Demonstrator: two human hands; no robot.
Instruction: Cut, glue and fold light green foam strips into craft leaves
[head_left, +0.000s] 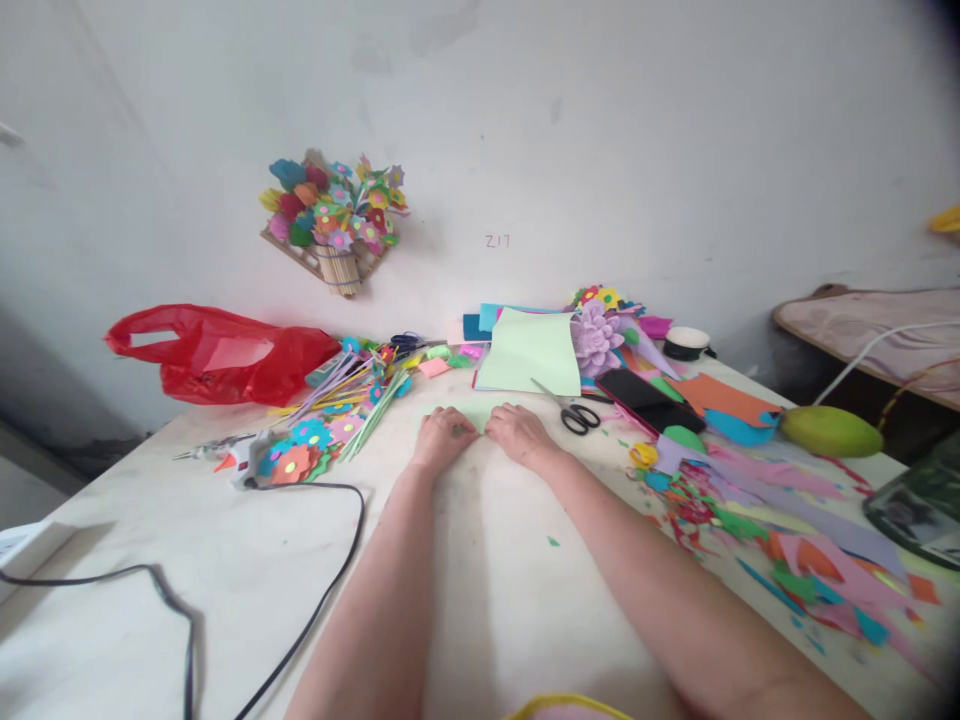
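Observation:
Both my hands rest close together at the middle of the table, over a small pale green sheet [471,408] that lies flat and is partly covered by them. My left hand [446,437] is closed, with thumb and fingertips pinched at the sheet's near edge. Just beside it, my right hand [517,432] pinches the same edge, its fingers curled. Black-handled scissors [579,418] lie to the right of my right hand, blades pointing away to the left. Behind the hands sits a stack topped by a larger pale green sheet [534,350].
On the left are a glue gun [247,460] with its black cord [352,490], foam flowers [311,433], thin sticks [371,415] and a red plastic bag [217,350]. At right lie a phone [649,400], coloured scraps [817,575], a green-yellow fruit [831,431] and a glass container [919,505].

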